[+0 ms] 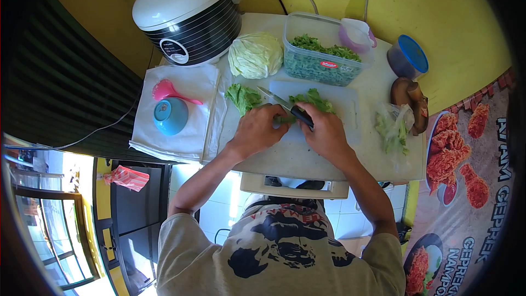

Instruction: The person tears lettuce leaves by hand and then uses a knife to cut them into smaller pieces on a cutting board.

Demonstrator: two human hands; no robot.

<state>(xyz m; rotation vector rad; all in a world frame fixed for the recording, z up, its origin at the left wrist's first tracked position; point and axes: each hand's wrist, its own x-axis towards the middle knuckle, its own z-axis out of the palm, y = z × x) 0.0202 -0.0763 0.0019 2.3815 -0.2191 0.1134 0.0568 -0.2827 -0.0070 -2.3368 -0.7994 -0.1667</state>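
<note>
Tub (329,64) of lettuce (326,50), probably, beyond knife (299,113)

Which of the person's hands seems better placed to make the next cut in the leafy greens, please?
Probably the right hand: it grips the knife, close to the leafy greens. The left hand has no hold on the handle and is curled beside the blade.

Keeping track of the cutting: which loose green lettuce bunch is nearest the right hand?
The ruffled green bunch beside the black knife handle, just beyond the right hand; the other loose bunch lies beyond the left hand.
</note>
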